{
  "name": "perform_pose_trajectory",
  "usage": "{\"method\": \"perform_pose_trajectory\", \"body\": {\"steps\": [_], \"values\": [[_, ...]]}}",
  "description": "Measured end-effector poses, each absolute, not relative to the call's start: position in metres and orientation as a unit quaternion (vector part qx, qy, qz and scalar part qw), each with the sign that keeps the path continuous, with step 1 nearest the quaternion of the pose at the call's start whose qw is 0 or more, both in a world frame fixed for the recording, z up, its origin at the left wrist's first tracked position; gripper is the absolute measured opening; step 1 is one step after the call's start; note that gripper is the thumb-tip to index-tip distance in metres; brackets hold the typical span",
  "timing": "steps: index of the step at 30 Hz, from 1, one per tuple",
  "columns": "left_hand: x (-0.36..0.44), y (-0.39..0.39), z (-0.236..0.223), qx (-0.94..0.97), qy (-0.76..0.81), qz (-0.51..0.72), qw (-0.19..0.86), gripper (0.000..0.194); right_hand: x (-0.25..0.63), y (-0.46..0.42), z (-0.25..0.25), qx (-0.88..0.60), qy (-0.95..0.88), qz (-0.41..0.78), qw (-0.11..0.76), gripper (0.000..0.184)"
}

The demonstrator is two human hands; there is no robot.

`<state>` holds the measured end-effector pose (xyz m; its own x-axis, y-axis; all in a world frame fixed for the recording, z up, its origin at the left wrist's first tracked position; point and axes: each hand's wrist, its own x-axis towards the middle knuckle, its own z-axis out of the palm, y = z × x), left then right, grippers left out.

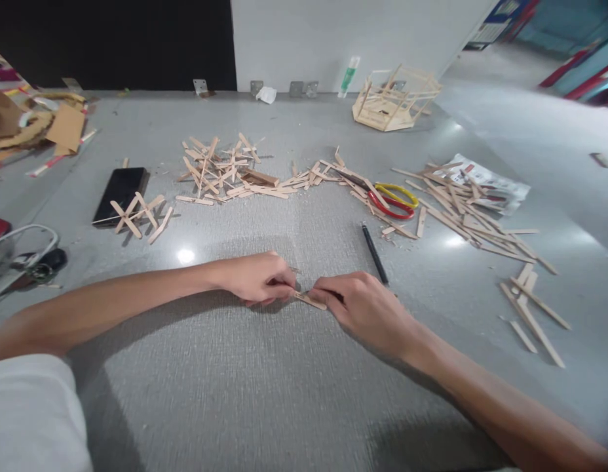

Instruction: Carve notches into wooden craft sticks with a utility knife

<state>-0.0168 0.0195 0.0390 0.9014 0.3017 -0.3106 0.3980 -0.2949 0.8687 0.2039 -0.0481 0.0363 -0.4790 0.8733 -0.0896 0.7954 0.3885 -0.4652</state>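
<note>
1. Grey and faintly textured, the surface (294,393) runs back to a white wall panel beside a dark opening.
2. Both forearms reach in from the near edge, and the two hands meet near the middle of the surface.
3. The left hand (257,278) is curled nearly closed, its fingertips pinching one end of a small wooden stick (308,301).
4. The right hand (365,305) is likewise curled tight, thumb and fingers gripping the other end of the same stick, which lies low, just above or on the surface; which of the two cannot be told.
5. Whether the hands hold more than this one stick cannot be told, since the fingers hide it.
6. A black pen (375,254) lies just beyond the right hand, pointing away from the person.
7. Further back, a long scatter of wooden sticks (230,172) spreads across the surface.
8. Scissors (393,199) with red and yellow handles lie among the sticks to the right of centre.
9. Another heap of sticks (468,213) partly covers a printed plastic packet (495,183) on the right.
10. A black phone (121,192) lies on the left, with crossed stick pieces (137,215) resting against its near edge.
11. A finished stick frame (395,98) stands near the back wall, a glue tube (350,75) just to its left.
12. Cardboard scraps (43,128) are piled at the far left.
</note>
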Motion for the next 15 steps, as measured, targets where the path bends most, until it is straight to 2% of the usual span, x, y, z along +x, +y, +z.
{"method": "perform_pose_trajectory", "body": {"steps": [5,11,15], "values": [[-0.017,0.019,0.041,0.805,0.223,-0.056,0.547,0.028,0.209,-0.042,0.030,-0.445,-0.854,0.241,0.125,0.037],[-0.017,0.019,0.042,0.807,0.218,-0.048,0.546,0.027,0.214,-0.043,0.017,-0.363,-0.918,0.074,0.142,0.042],[-0.016,0.019,0.043,0.806,0.224,-0.052,0.545,0.027,0.216,-0.039,0.013,-0.324,-0.929,0.061,0.168,0.040]]}}
